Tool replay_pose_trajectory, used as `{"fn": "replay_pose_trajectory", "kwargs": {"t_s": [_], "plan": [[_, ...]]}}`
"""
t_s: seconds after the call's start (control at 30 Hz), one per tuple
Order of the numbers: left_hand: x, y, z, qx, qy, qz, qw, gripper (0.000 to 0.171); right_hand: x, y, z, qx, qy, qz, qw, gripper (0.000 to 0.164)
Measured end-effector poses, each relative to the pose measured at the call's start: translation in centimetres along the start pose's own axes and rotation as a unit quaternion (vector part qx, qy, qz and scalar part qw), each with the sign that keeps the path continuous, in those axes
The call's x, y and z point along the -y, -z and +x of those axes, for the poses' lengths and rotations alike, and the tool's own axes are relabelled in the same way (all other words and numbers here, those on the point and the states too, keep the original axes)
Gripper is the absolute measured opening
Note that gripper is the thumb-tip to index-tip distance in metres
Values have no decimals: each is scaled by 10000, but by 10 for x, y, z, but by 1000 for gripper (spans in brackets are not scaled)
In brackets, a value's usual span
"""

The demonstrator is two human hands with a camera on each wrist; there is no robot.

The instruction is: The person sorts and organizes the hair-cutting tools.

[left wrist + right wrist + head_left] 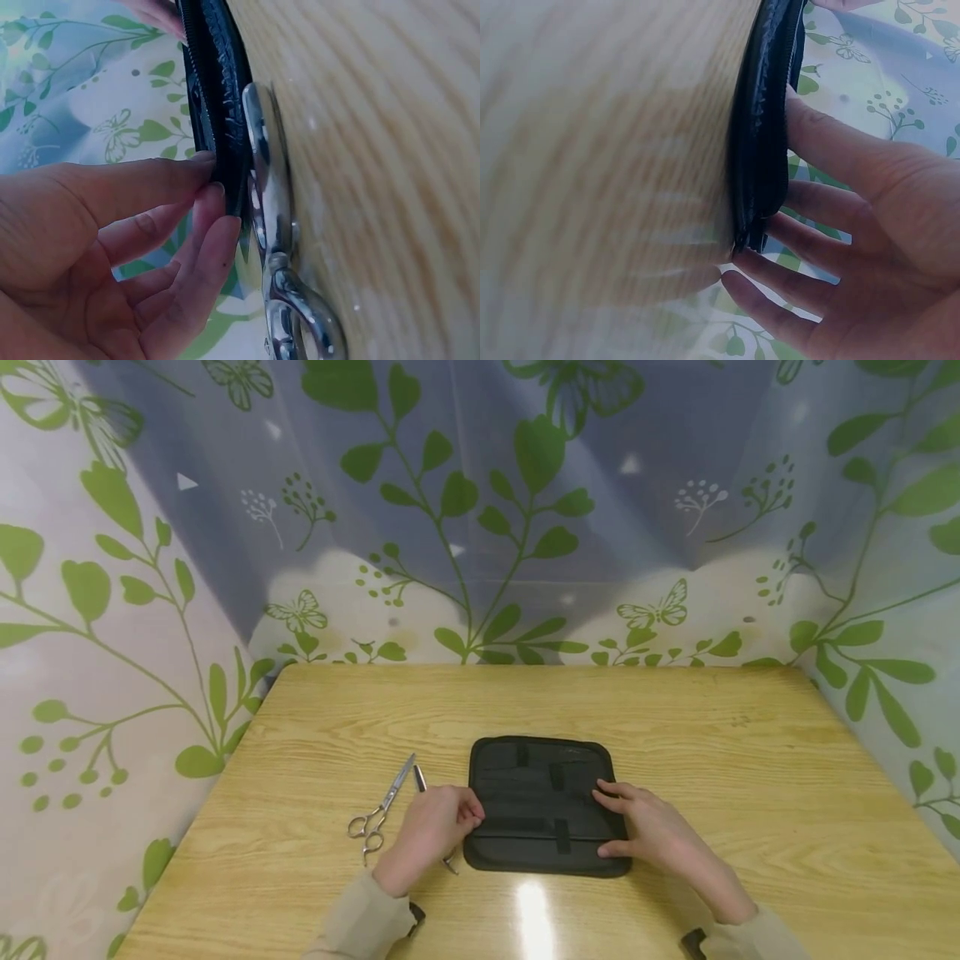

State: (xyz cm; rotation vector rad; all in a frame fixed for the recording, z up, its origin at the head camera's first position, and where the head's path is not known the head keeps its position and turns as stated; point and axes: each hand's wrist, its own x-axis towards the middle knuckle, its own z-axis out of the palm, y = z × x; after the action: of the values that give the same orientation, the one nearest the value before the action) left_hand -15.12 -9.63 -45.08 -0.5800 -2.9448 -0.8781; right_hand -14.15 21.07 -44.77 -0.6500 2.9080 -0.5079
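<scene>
A black zippered case (525, 793) lies flat on the table in the head view, with dark straps and a long pocket edge showing on its upper face. My left hand (438, 822) pinches its left edge between thumb and fingers, beside the zipper teeth (196, 56). At the right edge, my right hand (652, 827) rests with fingers spread and thumb touching the rim. Silver scissors (388, 797) lie left of the left hand. A second pair of scissors (420, 778) lies close to the case, mostly hidden under that hand; metal finger rings (319, 319) show in the left wrist view.
The wooden table (712, 735) extends around the case on all sides. A curtain (480, 527) with green leaves and butterflies hangs behind and at both sides of it. Light glares off the tabletop near its front.
</scene>
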Motion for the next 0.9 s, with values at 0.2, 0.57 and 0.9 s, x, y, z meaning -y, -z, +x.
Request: {"fn": "replay_pose_trajectory", "kwargs": {"t_s": [0.2,0.57,0.9], "plan": [[-1,1,-1,40,7,37,10000,12,1,1,0,10,-8,-15,10000,84],[1,0,-1,-267,-64,118,9996,24,-3,-1,0,85,-74,60,9999,84],[17,31,2,-803,491,-12,9956,10,-3,-2,-1,-13,-37,56,10000,83]]}}
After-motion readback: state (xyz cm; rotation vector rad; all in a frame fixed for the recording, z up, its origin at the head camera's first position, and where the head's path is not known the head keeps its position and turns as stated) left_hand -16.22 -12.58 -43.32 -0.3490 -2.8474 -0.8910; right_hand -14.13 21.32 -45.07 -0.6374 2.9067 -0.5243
